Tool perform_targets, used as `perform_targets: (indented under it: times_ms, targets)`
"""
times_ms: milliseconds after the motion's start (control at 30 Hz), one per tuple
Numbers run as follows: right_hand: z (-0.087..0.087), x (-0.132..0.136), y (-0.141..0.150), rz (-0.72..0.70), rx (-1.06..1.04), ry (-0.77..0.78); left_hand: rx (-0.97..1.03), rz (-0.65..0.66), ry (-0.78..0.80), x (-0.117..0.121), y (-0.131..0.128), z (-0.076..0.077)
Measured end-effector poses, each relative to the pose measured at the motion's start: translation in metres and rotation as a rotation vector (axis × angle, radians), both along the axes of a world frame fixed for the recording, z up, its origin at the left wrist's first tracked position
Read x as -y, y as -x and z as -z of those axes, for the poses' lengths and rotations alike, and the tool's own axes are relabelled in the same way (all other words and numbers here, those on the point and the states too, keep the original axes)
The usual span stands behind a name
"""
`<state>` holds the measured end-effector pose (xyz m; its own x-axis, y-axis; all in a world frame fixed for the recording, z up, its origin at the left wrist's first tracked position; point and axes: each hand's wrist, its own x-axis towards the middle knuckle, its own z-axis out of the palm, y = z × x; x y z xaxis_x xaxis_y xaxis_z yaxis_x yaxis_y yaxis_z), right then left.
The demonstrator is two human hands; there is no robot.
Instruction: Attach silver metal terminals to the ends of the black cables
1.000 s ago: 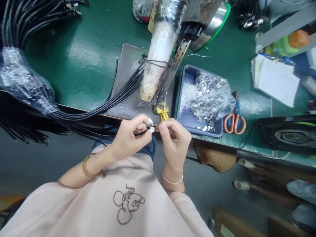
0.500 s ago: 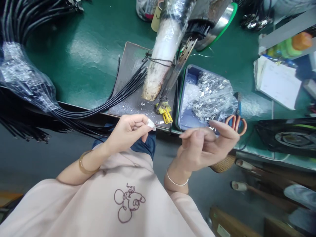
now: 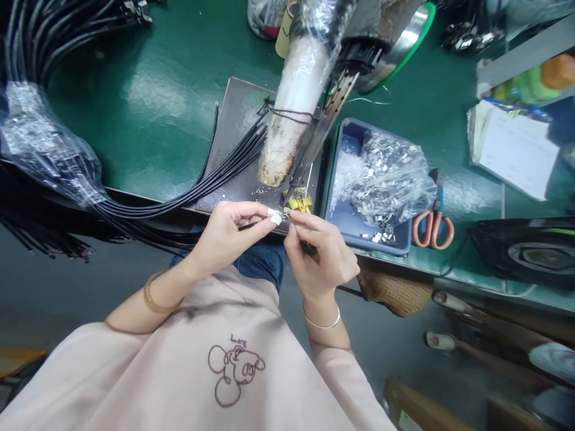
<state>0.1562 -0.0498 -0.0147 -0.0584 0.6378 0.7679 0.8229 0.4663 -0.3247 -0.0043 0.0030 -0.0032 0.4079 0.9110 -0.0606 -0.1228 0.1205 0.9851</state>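
My left hand is closed in a pinch, white wrapping on a fingertip. A dark stretch of cable shows between its fingers, and a small metal end pokes out past the tips. Meeting it from the other side, my right hand pinches at this metal end; what exactly lies between its fingertips is too small to make out. Just beyond the fingers is a yellow clip, partly covered by my right hand. Black cables run in a bundle behind my left hand onto a dark board.
A white tube and a perforated metal rod hang over the board. Right of them, a blue tray holds a bag of small metal parts. Orange-handled scissors lie beside it. Another person's legs are at the right.
My right hand has moved left from in front of the tray to my left fingertips and closed in a pinch there. My left hand has stayed nearly in place.
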Motion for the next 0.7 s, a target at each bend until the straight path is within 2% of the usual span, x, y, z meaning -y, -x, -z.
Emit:
perform_targets:
  times_ms: [133, 267, 433, 700]
  targets:
    - [-0.002, -0.002, 0.001, 0.0, 0.044, 0.005, -0.111, -0.08, -0.082, -0.003, -0.003, -0.001]
    - [-0.004, -0.004, 0.001, 0.013, -0.059, 0.039, -0.151, -0.093, -0.131, -0.006, -0.005, -0.005]
    - [-0.003, -0.006, 0.001, 0.014, -0.131, 0.084, -0.143, -0.101, -0.12, -0.008, -0.008, -0.009]
    - [-0.002, -0.01, 0.001, -0.007, -0.15, 0.066, -0.144, -0.123, -0.104, -0.011, -0.009, -0.012]
